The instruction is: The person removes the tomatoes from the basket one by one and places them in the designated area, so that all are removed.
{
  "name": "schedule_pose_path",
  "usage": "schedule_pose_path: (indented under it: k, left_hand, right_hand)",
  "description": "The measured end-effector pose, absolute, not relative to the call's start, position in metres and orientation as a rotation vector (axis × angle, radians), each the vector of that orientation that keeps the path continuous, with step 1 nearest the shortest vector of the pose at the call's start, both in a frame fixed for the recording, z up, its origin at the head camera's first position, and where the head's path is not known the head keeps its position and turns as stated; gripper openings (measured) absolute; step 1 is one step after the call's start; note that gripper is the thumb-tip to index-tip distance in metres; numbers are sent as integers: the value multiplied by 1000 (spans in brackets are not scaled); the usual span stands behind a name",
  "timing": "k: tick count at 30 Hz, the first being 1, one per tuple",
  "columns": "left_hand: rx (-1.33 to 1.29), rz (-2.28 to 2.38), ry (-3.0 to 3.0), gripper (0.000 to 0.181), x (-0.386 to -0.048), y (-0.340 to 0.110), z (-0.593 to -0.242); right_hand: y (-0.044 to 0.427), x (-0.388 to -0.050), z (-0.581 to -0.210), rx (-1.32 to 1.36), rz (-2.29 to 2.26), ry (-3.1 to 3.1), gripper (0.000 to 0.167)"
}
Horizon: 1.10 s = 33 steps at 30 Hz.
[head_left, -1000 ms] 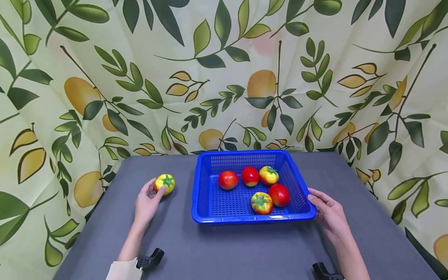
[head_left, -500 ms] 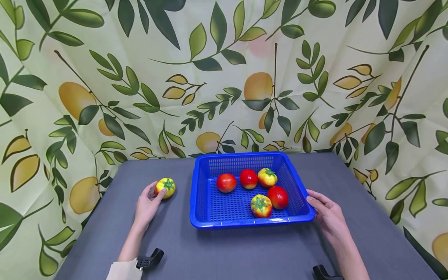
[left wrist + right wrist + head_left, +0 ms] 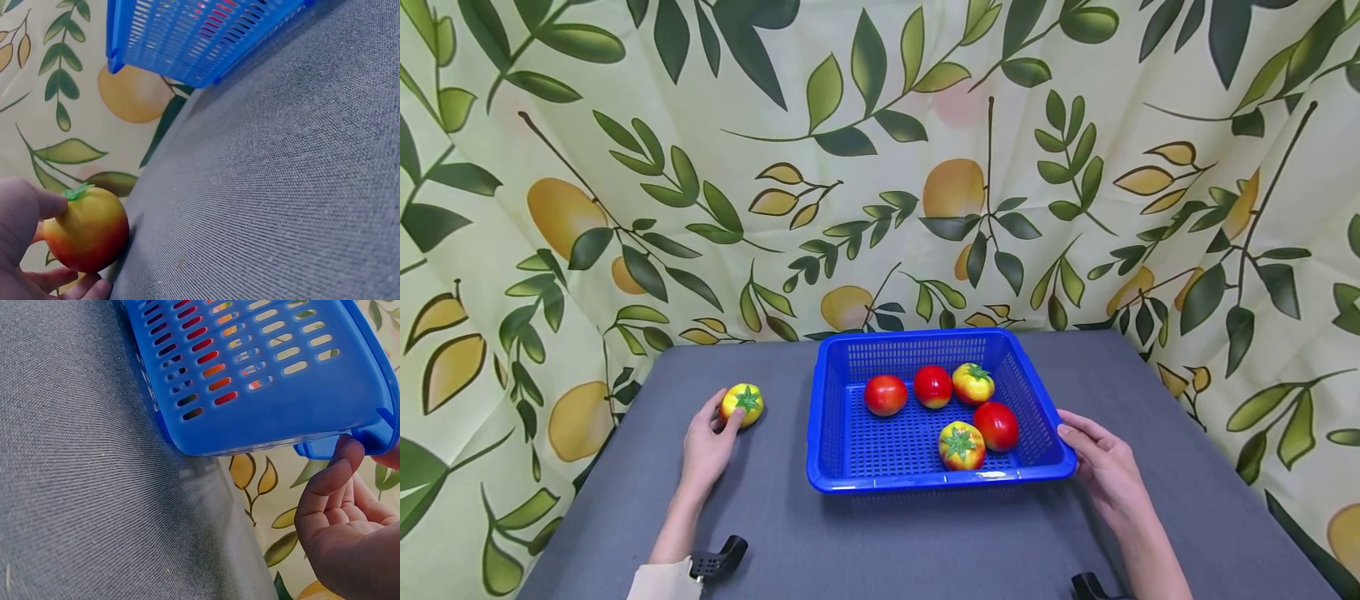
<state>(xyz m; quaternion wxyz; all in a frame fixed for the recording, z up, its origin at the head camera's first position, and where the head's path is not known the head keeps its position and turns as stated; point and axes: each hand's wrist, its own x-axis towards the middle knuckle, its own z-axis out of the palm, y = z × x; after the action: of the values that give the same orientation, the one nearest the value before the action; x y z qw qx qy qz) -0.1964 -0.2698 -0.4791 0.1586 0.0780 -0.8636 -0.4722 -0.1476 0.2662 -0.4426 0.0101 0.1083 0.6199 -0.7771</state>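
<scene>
A yellow-red tomato with a green star-shaped top (image 3: 742,406) is at the left of the table; my left hand (image 3: 706,446) grips it with thumb and fingers. In the left wrist view this tomato (image 3: 89,230) rests against the grey cloth. A blue basket (image 3: 820,417) holds several tomatoes, some plain red (image 3: 886,395), others yellow-red with green tops (image 3: 962,446). My right hand (image 3: 1108,471) pinches the basket's rim at its near right corner; the right wrist view shows curled fingers (image 3: 328,481) under that rim.
The grey table (image 3: 880,550) extends on both sides of the basket. Behind it hangs a leaf-and-fruit patterned cloth (image 3: 880,192). A black wrist device (image 3: 718,560) sits on the left wrist, another (image 3: 1090,586) by the right.
My left hand and its tomato have shifted slightly left, away from the basket. My right hand keeps its grip on the rim. The head view has tilted and shifted a little.
</scene>
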Motion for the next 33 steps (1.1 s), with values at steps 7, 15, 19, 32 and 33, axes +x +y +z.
schedule_pose_path:
  k: [7,15,19,32,33]
  left_hand:
    - [252,-1357,-2475,55,-196,-271,-479]
    - [306,-1424,-2481,66,-197,-281,-483]
    - [310,-1456,-2476,66,-197,-284,-482]
    - [338,-1459,-2495,65,-196,-283,-480]
    - [338,-1453,-2499,65,-196,-283,-480]
  right_hand:
    - [266,-146,-443,319,-2434,1938,25]
    - [266,-147,-442,338,-2417,1939,28]
    - [267,-147,-442,352,-2403,1942,31]
    - [267,-147,-444,346,-2397,1958,40]
    - [267,-146,-444,350,-2394,1963,40]
